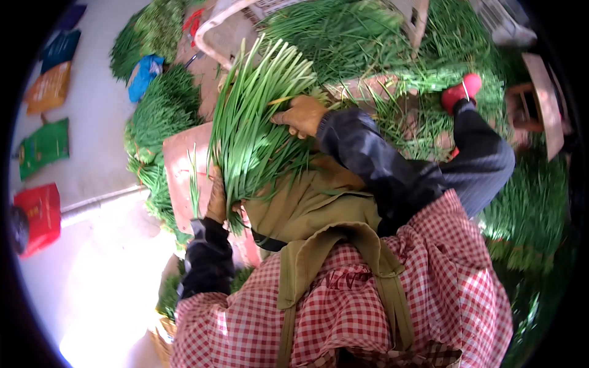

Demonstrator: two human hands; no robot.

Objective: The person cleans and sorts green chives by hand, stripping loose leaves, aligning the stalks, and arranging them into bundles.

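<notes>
A large loose bunch of garlic chives [254, 116], green with pale stem ends pointing away from me, lies across my lap on the olive apron [307, 208]. My left hand [216, 195] is wrapped round its left lower side, fingers partly hidden by the leaves. On the right side of the bunch, my right hand [300, 116] has its fingers curled against the stalks. Beside those fingers a yellowed blade [280, 100] sticks out; I cannot tell whether it is pinched. A few loose chives [194, 184] lie on the reddish board [178, 153] near my left hand.
Heaps of chives lie at the left [162, 104], the back [343, 37] and the right [527, 202]. A pale plastic chair [211, 34] stands ahead. At right are a wooden stool [543, 104] and my red shoe [461, 91]. Coloured bags [46, 147] lie on the left floor.
</notes>
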